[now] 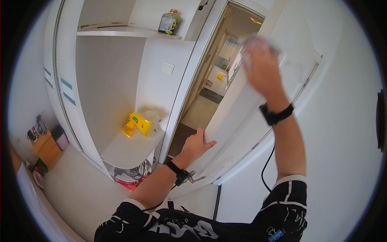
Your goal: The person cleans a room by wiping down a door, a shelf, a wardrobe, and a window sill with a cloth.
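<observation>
A white door (238, 117) stands ajar in front of me. My left hand (196, 145) grips its free edge, fingers curled round it and thumb on the near face, above the metal door handle (194, 177). Higher up, my right hand (261, 68) is raised at the upper part of the door and smeared by motion. In its fingers is a greyish, crumpled cloth (250, 42), too blurred to show detail. Whether the cloth touches the door, I cannot tell. Black bands with cables sit on both wrists.
Left of the doorway, a white shelf unit (109, 80) holds a bottle (169, 22) on top and a yellow package (139, 123) with a clear bag (152, 117) lower down. Tangled cables (139, 171) lie underneath. A wooden cabinet (47, 149) stands far left.
</observation>
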A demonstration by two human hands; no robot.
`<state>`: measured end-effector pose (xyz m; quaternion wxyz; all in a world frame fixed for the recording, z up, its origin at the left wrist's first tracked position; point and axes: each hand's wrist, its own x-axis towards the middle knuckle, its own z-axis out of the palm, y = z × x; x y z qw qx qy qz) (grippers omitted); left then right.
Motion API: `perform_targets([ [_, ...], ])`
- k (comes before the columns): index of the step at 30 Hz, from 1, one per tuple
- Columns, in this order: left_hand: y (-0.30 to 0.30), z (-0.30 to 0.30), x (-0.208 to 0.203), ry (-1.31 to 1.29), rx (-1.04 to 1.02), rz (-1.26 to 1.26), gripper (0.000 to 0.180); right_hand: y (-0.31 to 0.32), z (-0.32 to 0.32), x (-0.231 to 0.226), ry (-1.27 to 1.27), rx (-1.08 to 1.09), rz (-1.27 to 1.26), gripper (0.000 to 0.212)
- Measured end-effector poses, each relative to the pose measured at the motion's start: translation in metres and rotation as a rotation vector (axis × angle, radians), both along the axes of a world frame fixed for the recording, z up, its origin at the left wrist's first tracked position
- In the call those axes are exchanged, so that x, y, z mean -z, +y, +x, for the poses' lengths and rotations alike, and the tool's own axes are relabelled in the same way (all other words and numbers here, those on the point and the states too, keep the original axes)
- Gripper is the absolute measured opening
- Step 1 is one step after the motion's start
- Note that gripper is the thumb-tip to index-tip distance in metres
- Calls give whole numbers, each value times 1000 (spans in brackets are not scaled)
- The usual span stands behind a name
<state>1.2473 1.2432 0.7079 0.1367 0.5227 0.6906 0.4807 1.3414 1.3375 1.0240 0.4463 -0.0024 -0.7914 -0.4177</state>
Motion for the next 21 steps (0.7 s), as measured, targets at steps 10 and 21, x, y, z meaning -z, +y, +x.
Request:
perform_targets([
  [10,-28,79,-14,44,-144,-81,61,33,56,-186,278,-266,-82,61],
  [21,30,104,-124,-144,-330,767,42,73,69,-38,446,-403,-360,62],
])
